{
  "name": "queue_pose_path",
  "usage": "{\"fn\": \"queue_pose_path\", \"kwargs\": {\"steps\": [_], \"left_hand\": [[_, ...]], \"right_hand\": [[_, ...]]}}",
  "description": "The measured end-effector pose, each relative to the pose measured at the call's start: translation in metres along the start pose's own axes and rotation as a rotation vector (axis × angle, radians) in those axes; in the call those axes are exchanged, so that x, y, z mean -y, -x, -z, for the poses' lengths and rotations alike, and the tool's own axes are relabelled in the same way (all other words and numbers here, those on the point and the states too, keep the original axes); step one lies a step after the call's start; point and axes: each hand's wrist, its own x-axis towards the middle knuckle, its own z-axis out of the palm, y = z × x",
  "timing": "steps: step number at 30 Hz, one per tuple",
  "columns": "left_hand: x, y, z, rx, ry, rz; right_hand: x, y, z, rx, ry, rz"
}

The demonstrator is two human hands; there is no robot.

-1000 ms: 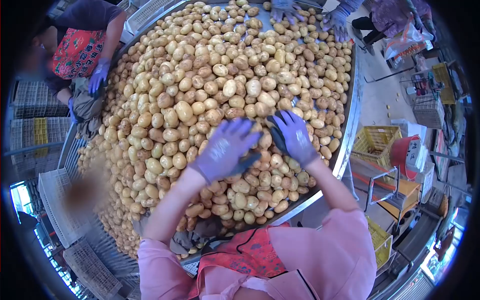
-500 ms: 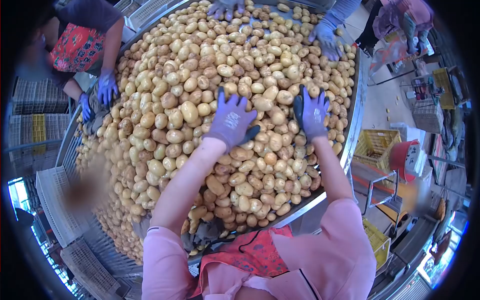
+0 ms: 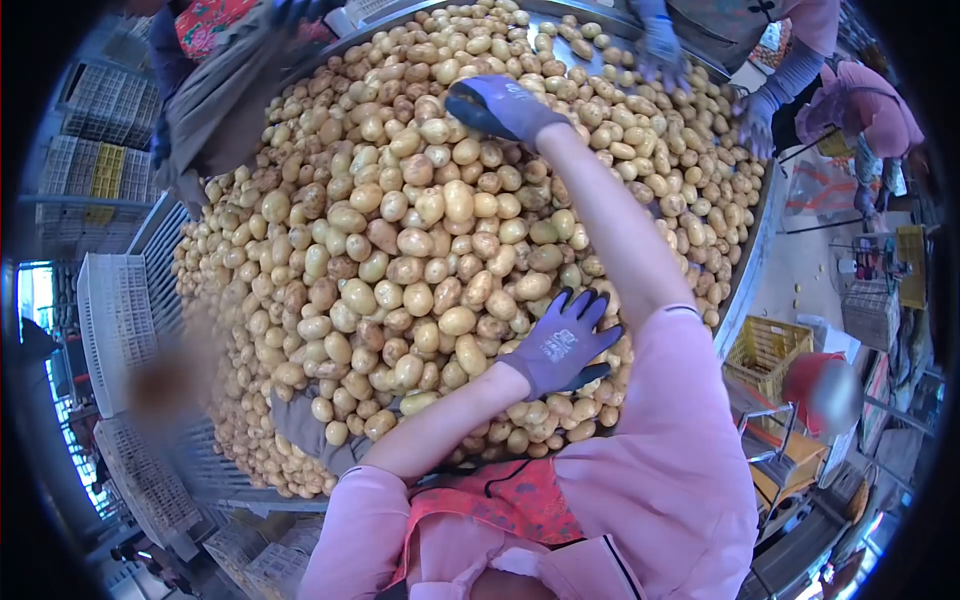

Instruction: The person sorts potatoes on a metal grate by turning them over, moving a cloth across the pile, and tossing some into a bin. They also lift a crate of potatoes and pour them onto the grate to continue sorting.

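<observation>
A large heap of potatoes covers the sloping metal table in front of me. My left hand, in a purple glove with dark fingertips, lies on the near potatoes with its fingers spread. Across the heap reaches my right arm, and my right hand rests edge-on against the far potatoes. Its fingers are stretched to the left and slightly cupped, the dark palm side partly showing; I see no potato held in it. A grey cloth lies partly under potatoes near my left forearm.
At upper left a co-worker moves a blurred grey-brown cloth. Other gloved hands touch the far edge. White crates stand left; a yellow crate and red bucket stand right. The table's metal rim borders the heap.
My right hand has swung from the right side to the far middle of the heap. My left hand has come nearer my body. The view has shifted, and the co-worker's cloth is now raised.
</observation>
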Motion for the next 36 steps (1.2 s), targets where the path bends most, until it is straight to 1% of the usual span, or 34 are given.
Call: {"fn": "queue_pose_path", "kwargs": {"steps": [2, 3, 4, 5, 6, 8, 9, 10, 12, 14, 15, 16, 18, 19, 20, 22, 23, 25, 27, 28, 29, 30, 31, 32, 33, 34, 35, 36], "left_hand": [[0.009, 0.015, 0.021, -0.039, 0.034, -0.046], [0.014, 0.023, 0.037, -0.046, -0.037, -0.005], [0.019, 0.032, 0.053, -0.043, -0.047, 0.075], [0.031, 0.044, 0.06, -0.119, -0.103, 0.116], [0.039, 0.053, 0.07, -0.185, -0.178, 0.17], [0.05, 0.065, 0.091, -0.177, -0.261, 0.285], [0.055, 0.069, 0.094, -0.167, -0.301, 0.313], [0.057, 0.072, 0.093, -0.115, -0.27, 0.33], [0.05, 0.077, 0.074, 0.02, -0.267, 0.332], [0.033, 0.077, 0.055, 0.04, -0.347, 0.324], [0.028, 0.077, 0.051, -0.008, -0.32, 0.297], [0.024, 0.075, 0.049, -0.003, -0.322, 0.294], [0.016, 0.071, 0.05, 0.078, -0.139, 0.147], [0.014, 0.065, 0.056, 0.026, -0.096, 0.075], [0.016, 0.055, 0.058, 0.035, -0.1, 0.07], [0.024, 0.026, 0.06, -0.149, -0.145, 0.106], [0.028, 0.006, 0.065, -0.209, -0.221, 0.153], [0.051, -0.032, 0.061, -0.126, -0.283, 0.274], [0.076, -0.062, 0.036, 0.037, -0.353, 0.298], [0.075, -0.072, 0.034, 0.036, -0.352, 0.297], [0.074, -0.083, 0.033, 0.097, -0.297, 0.381], [0.074, -0.09, 0.034, 0.16, -0.241, 0.463], [0.074, -0.092, 0.037, 0.193, -0.231, 0.484], [0.07, -0.089, 0.042, 0.196, -0.227, 0.482], [0.061, -0.08, 0.047, 0.262, -0.224, 0.44], [0.053, -0.071, 0.048, 0.324, -0.224, 0.398], [0.052, -0.058, 0.033, 0.248, -0.166, 0.406], [0.043, -0.047, 0.035, 0.179, -0.13, 0.409]], "right_hand": [[0.02, -0.013, -0.023, 0.174, 0.149, -0.17], [0.023, -0.009, -0.029, 0.174, 0.138, -0.163], [0.023, 0.002, -0.032, 0.049, 0.22, -0.034], [0.023, 0.015, -0.032, -0.077, 0.309, 0.091], [0.02, 0.031, -0.03, -0.07, 0.312, 0.08], [0.012, 0.074, -0.018, 0.106, 0.251, -0.033], [0.007, 0.108, -0.013, 0.003, 0.314, -0.036], [0.006, 0.146, -0.007, -0.098, 0.38, -0.035], [0.029, 0.219, 0.009, -0.079, 0.623, -0.078], [0.044, 0.281, 0.007, -0.228, 0.597, -0.199], [0.053, 0.31, 0.005, -0.265, 0.566, -0.304], [0.06, 0.336, 0.002, -0.303, 0.534, -0.408], [0.071, 0.381, -0.017, -0.321, 0.592, -0.593], [0.076, 0.39, -0.021, -0.358, 0.44, -0.639], [0.079, 0.395, -0.026, -0.378, 0.429, -0.687], [0.071, 0.39, -0.035, -0.377, 0.503, -0.765], [0.061, 0.386, -0.038, -0.365, 0.537, -0.797], [0.036, 0.371, -0.034, -0.333, 0.579, -0.857], [0.006, 0.351, -0.024, -0.29, 0.613, -0.906], [-0.014, 0.339, -0.022, -0.268, 0.633, -0.931], [-0.014, 0.315, -0.008, -0.363, 0.544, -0.963], [-0.033, 0.305, 0.001, -0.326, 0.516, -0.931], [-0.068, 0.301, 0.004, -0.281, 0.428, -0.958], [-0.064, 0.277, 0.019, -0.241, 0.358, -1.088], [-0.102, 0.266, 0.012, -0.226, 0.375, -1.147], [-0.094, 0.245, 0.021, -0.252, 0.411, -1.194], [-0.1, 0.239, 0.028, -0.204, 0.422, -1.214], [-0.089, 0.229, 0.038, -0.156, 0.43, -1.23]]}}
